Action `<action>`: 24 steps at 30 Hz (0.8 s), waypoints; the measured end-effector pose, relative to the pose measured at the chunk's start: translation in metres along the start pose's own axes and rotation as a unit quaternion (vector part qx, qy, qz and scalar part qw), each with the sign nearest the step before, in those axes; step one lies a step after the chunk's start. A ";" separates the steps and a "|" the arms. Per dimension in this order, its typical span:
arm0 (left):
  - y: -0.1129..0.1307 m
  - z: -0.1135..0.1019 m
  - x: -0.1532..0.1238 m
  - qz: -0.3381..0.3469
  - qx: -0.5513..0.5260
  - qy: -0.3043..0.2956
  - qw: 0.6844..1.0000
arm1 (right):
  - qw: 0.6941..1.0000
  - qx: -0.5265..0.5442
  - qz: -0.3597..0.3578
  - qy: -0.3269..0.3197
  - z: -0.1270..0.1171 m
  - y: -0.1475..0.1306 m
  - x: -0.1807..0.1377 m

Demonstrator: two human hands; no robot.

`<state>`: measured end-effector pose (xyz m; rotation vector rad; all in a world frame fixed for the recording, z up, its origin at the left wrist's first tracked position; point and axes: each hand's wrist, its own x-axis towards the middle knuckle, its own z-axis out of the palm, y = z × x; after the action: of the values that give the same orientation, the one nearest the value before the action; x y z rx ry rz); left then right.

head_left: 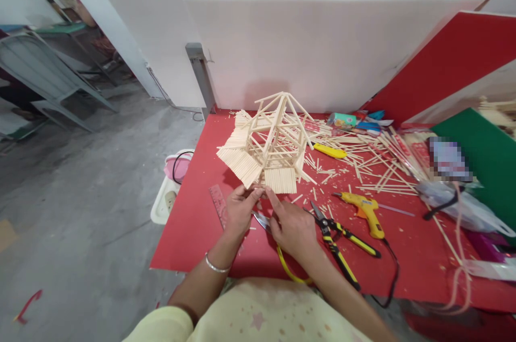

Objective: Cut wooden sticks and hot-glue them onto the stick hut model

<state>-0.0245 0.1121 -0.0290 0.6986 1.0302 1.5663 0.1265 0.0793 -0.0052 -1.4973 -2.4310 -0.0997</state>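
A hexagonal-looking model of thin wooden sticks [276, 140] stands on the red table, with an open peaked frame and flat slatted panels [241, 164] spreading from its base. My left hand [241, 210] pinches thumb and fingers at the model's front edge, between two panels; the exact piece in the pinch is small and partly hidden. My right hand [294, 226] reaches its index finger to the same spot, touching the edge, its other fingers curled loosely. Under the right hand lie scissors with a yellow handle [287, 265]. A pink ruler [218, 203] lies beside my left hand.
Right of my hands are yellow-black pruning shears [336, 245] and a yellow glue gun [365, 212] with its cable. Behind are a yellow cutter [329, 150], loose sticks [387, 170] and plastic bags [463, 207]. A white board [322, 51] stands along the back.
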 end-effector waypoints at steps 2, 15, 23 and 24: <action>0.001 0.000 0.000 -0.002 -0.001 0.001 1.000 | 1.000 0.007 0.001 0.007 0.002 0.000 0.000; 0.000 0.001 -0.001 -0.013 -0.007 0.000 1.000 | 0.997 0.056 0.020 0.040 0.008 0.002 -0.003; 0.001 0.001 0.000 -0.014 0.001 -0.001 1.000 | 0.997 0.052 0.016 0.049 0.010 0.002 -0.004; 0.001 0.001 -0.001 -0.015 0.002 -0.001 1.000 | 0.997 0.051 0.015 0.052 0.010 0.002 -0.004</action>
<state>-0.0240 0.1117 -0.0279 0.6853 1.0380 1.5382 0.1282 0.0794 -0.0163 -1.4471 -2.2948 -0.0459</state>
